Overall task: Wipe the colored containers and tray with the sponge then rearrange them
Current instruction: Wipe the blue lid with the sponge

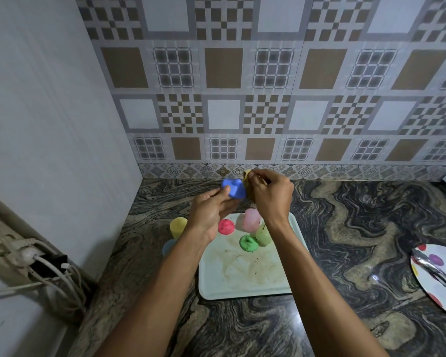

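- Your left hand (211, 210) holds the blue container (233, 190) up over the far end of the tray (242, 279). The fingers (218, 194) are curled round its near-left side.
- Your right hand (271, 197) grips the sponge (246, 176), fingers closed on it. The sponge is pressed against the blue container's right side.
- Key relation: the sponge touches the container from the right, the left hand backs it from the left, and the two hands are nearly touching. The container's long axis looks tilted up and away to the left, but blur makes that uncertain.
- Judgement: you're mid-wipe on the blue one. To reach the unwiped faces, turn it with the left fingers and hold the sponge hand where it is.
- On the tray's far half, in a tight cluster, are the red container (226, 226), green container (248, 243), pink container (252, 219) and pale green container (263, 235).
- The tray's near half is bare and carries brown smears and specks. I'd say the tray isn't wiped yet.
- Off the tray, just left of it on the table (345, 228), are the yellow container (178, 226) and the pale blue container (168, 247), part hidden by your left forearm.
- The left hand is nearer that pair; the right arm crosses above the tray cluster.
- Risk: your right forearm passes close over the pale green and pink ones and could knock them when it comes down.
- Far right are a spotted plate (433, 287) and a metal utensil (433, 266) lying on it, well apart from the tray.
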